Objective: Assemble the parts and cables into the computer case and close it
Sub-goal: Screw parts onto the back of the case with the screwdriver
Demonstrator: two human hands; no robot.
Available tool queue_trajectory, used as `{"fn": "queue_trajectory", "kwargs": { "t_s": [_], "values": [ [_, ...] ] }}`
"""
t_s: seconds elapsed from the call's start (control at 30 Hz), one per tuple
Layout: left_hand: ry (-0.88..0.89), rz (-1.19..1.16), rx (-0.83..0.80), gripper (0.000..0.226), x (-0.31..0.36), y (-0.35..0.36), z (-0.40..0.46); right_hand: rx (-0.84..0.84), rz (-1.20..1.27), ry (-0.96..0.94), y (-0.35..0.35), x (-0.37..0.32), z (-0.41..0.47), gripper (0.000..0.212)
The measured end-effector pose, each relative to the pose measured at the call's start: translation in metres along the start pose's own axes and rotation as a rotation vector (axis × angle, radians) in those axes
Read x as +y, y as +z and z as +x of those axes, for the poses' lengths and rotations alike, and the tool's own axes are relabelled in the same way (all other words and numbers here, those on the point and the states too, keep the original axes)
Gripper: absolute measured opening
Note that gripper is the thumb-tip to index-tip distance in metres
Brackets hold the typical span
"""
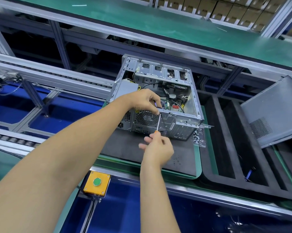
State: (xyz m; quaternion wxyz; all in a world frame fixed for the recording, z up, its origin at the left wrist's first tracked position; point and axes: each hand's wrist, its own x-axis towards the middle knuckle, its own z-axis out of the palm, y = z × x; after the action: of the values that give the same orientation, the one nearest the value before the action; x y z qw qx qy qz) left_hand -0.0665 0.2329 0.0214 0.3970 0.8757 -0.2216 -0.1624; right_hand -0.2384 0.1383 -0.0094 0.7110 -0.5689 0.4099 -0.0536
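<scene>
- The right hand [158,148] is curled round the orange-tipped handle of a screwdriver [158,123], with two fingers sticking out loosely to its left.
- The screwdriver's thin shaft rises from that hand to the top edge of the rear panel of the computer case [160,96].
- The left hand [146,100] sits just above the screwdriver tip, fingers bent down and pinching at the case's rear rim; what it pinches is too small to tell.
- The case lies on its side beyond both hands, open side up, with cables, a green board and a drive cage showing inside, and a round fan grille below the left hand.
- Under the hands, the case rests on a dark foam pad [133,148] on a green tray [199,158].
- A clear bag of screws [199,135] lies just right of the right hand, beside the case.
- Well to the right, a grey side panel [274,111] leans tilted over black foam slots.
- Nearer the person than the right hand, a yellow box with a green button [97,182] sits on the table's edge.
</scene>
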Motion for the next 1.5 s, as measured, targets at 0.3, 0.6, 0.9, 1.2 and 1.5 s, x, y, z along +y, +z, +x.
{"fn": "queue_trajectory", "kwargs": {
  "t_s": [0.3, 0.6, 0.9, 1.2, 1.5],
  "values": [
    [-0.003, -0.019, -0.008, 0.031, -0.001, 0.001, 0.001, 0.027, -0.196, -0.216, -0.012, -0.005, 0.017, 0.022],
    [0.013, -0.028, 0.007, 0.025, -0.007, 0.001, 0.005, -0.360, 0.368, 0.424, -0.011, -0.015, 0.013, 0.005],
    [0.015, -0.016, 0.010, 0.021, -0.006, 0.001, 0.006, 0.153, -0.506, -0.431, -0.010, 0.000, 0.017, 0.022],
    [0.013, -0.003, 0.019, 0.023, -0.007, 0.002, 0.006, -0.509, 0.559, 0.575, -0.023, -0.018, 0.028, 0.012],
    [0.003, 0.005, 0.011, 0.022, -0.005, 0.001, 0.005, -0.053, -0.026, -0.054, -0.009, -0.004, 0.021, 0.024]
  ]
}}
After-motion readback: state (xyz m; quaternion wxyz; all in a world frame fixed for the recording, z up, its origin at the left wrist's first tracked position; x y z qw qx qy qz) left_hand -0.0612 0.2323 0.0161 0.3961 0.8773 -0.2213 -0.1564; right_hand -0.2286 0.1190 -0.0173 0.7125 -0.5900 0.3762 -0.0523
